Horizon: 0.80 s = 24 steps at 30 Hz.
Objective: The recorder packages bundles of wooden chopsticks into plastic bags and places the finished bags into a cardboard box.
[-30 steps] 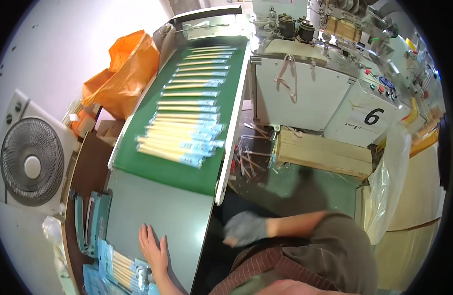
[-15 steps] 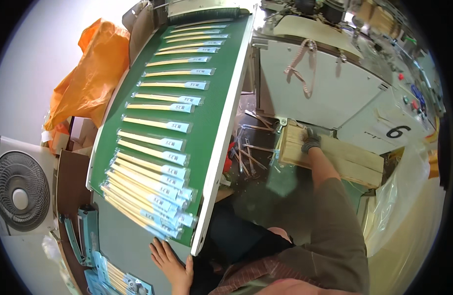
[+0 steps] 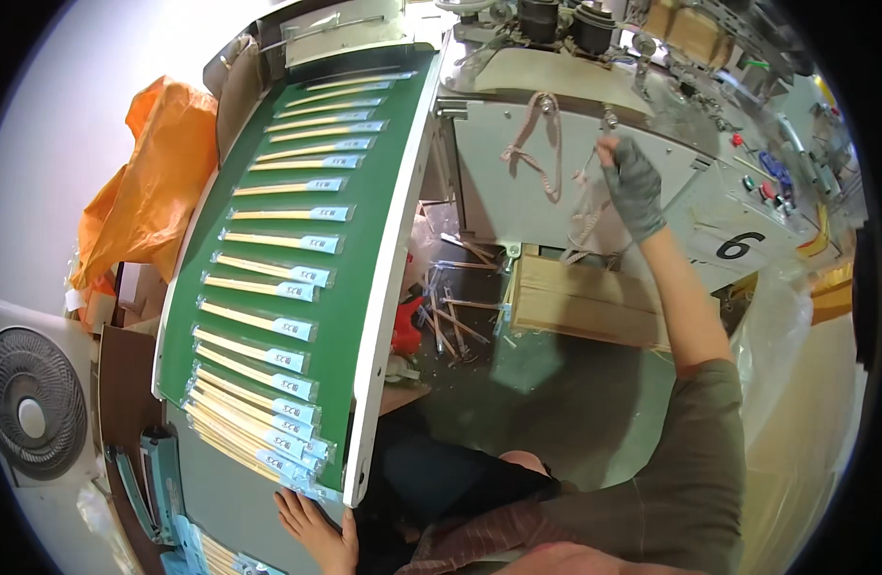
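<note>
My left hand (image 3: pixel 316 532) lies with fingers apart on the grey table surface (image 3: pixel 230 498), just below the end of a green conveyor belt (image 3: pixel 340 393). Packets of wrapped chopsticks (image 3: pixel 268 327), clear with blue labels, lie in rows along the belt and bunch up into an overlapping pile (image 3: pixel 254 436) at its near end. My right hand (image 3: pixel 635 190), in a grey fingerless glove, is raised beside a metal knob (image 3: pixel 609 121) on the white machine panel. Its fingers are closed at a pale rope (image 3: pixel 583 225) that hangs toward a wooden plank piece (image 3: pixel 589 307); the glove partly hides the grip.
Another looped rope (image 3: pixel 531 158) hangs on the panel. Loose sticks (image 3: pixel 450 311) litter the floor under the belt. Left of the belt are an orange bag (image 3: pixel 148 182), a fan (image 3: pixel 34 412) and a teal sealer-like tool (image 3: pixel 160 484). Buttons (image 3: pixel 767 191) sit on the machine at right.
My right hand has risen from the wooden plank piece to the knob on the panel, and a second rope now shows beside it. The view has shifted; my left hand stays on the table.
</note>
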Each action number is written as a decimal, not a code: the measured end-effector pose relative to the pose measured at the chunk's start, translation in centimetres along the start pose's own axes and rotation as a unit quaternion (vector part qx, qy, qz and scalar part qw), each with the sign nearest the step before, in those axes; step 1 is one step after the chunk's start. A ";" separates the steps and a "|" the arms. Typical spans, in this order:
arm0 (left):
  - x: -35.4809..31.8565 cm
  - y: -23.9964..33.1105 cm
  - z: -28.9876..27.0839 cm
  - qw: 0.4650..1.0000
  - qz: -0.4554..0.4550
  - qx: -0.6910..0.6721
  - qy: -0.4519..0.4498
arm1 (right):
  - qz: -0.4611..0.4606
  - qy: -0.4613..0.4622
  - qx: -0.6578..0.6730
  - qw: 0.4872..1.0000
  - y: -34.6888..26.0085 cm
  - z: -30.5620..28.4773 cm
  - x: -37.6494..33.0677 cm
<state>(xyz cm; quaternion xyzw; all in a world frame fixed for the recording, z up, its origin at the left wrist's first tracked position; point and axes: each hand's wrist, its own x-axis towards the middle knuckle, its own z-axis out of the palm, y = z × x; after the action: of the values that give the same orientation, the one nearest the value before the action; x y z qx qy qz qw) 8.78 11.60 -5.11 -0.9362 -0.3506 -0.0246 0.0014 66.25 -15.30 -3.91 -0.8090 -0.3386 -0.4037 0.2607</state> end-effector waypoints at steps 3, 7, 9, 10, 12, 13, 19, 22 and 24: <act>1.1 1.2 -1.2 1.000 -0.019 -0.001 -0.020 | 0.026 -0.007 0.013 1.000 1.3 -1.5 5.1; 1.6 2.2 -1.6 0.999 -0.013 -0.052 -0.005 | 0.096 -0.145 0.071 0.982 6.0 0.6 9.9; 1.7 2.9 -2.4 0.998 -0.015 -0.058 0.010 | 0.118 -0.178 0.111 0.971 7.7 2.1 10.2; 1.7 3.0 -2.2 0.987 -0.041 -0.147 0.055 | 0.080 -0.145 0.061 0.984 8.1 2.7 10.3; 1.9 3.3 -2.0 0.946 -0.089 -0.278 0.140 | 0.061 -0.085 0.000 0.994 9.1 3.9 10.4; 2.0 3.6 -2.3 0.946 -0.101 -0.272 0.145 | 0.055 -0.086 0.012 0.995 9.0 3.9 10.4; 3.3 5.8 -4.3 0.945 -0.161 -0.238 0.154 | -0.059 -0.043 -0.018 0.997 -1.0 10.0 11.3; 4.1 6.3 -4.8 0.937 -0.154 -0.282 0.133 | -0.127 -0.139 0.088 0.978 -9.6 14.3 12.4; 4.9 6.4 -4.4 0.946 -0.117 -0.284 0.106 | -0.046 -0.254 0.145 0.955 -10.8 18.2 13.0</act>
<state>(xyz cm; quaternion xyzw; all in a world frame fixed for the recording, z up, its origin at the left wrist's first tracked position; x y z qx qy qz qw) 16.45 9.86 -0.39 -0.8422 -0.4343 -0.2220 -0.2300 72.52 8.60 -1.34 -0.8216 -0.4858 -0.1429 0.2619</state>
